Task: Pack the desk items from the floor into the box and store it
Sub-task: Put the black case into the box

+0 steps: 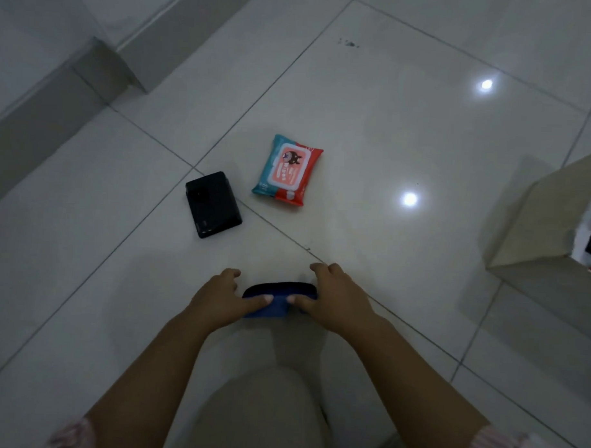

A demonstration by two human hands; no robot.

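A dark blue soft pouch (pixel 278 298) lies on the white tiled floor just in front of my knee. My left hand (pixel 223 296) grips its left end and my right hand (pixel 331 297) grips its right end, thumbs on top and fingers curled over the far side. Farther ahead lie a black rectangular device (pixel 212 204) and a teal and red pack of wet wipes (pixel 287 170), both flat on the floor and untouched. At the right edge stands a cardboard box (pixel 535 225), only partly in view.
A grey skirting and a wall corner (pixel 101 73) run along the upper left. Ceiling lights reflect on the glossy tiles (pixel 409 199) to the right of the wipes. My beige-clad knee (pixel 264 413) fills the bottom middle.
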